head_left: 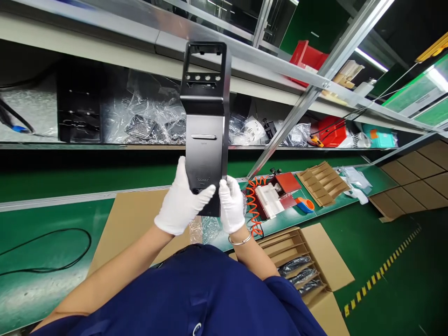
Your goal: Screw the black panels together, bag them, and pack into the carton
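While both of my hands are raised in front of me, I hold a long black panel [206, 126] upright, above the green work table [52, 252]. My left hand [182, 200], in a white glove, is closed around the lower left edge of the panel, with the fingers laid across its front. My right hand [231, 204], gloved too, closes on the lower right corner, thumb on the front. I judge that I hold it only at the bottom so that the whole face stays free to look at, and the gloves keep marks off the dark surface.

Under the panel a brown cardboard sheet [133, 219] lies on the table, maybe to protect parts from scratches. To my right stands a red and white fixture [276, 193] with an orange coiled hose [252, 205] beside it. Near my right elbow, an open carton [308, 261] with dividers holds some bagged pieces. Behind the panel, a shelf [105, 145] carries plastic bags [147, 116] with parts.
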The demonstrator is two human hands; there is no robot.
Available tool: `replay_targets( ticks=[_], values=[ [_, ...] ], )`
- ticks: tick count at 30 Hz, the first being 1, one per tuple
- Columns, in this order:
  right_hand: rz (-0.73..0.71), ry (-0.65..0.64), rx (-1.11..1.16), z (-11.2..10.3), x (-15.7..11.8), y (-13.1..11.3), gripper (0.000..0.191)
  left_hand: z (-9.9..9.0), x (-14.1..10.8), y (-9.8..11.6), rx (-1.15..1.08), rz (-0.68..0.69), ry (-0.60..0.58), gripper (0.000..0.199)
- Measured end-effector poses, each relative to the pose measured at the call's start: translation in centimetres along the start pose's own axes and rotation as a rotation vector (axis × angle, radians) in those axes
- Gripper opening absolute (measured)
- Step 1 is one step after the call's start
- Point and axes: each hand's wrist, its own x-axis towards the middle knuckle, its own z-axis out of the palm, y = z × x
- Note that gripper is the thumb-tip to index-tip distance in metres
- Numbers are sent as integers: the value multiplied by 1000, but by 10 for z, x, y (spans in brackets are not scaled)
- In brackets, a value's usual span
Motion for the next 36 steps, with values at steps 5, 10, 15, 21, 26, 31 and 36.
replay_targets(
  ticks=[5, 10, 15, 21, 26, 31, 36],
  values=[
    [-64, 21, -88, -3, -5, 5, 35, 6, -1, -3, 10, -30, -37, 103],
    [-47, 58, -164, -5, -4, 4, 35, 8, -2, -9, -22, 67, -8, 88],
    [6, 37, -129, -2, 0, 5, 32, 10, -4, -19, -38, 49, 11, 81],
    [44, 24, -63, -1, 0, 7, 30, 9, -7, -19, -20, -5, -22, 81],
    [56, 25, -82, 0, 2, 5, 30, 8, -7, -24, 46, -40, -54, 86],
    [73, -4, -88, -2, 4, 9, 31, 3, -7, -29, -14, 17, -68, 81],
    [69, 5, -68, -7, 6, 12, 33, -6, -11, -30, -269, -35, -90, 68]
  ],
)
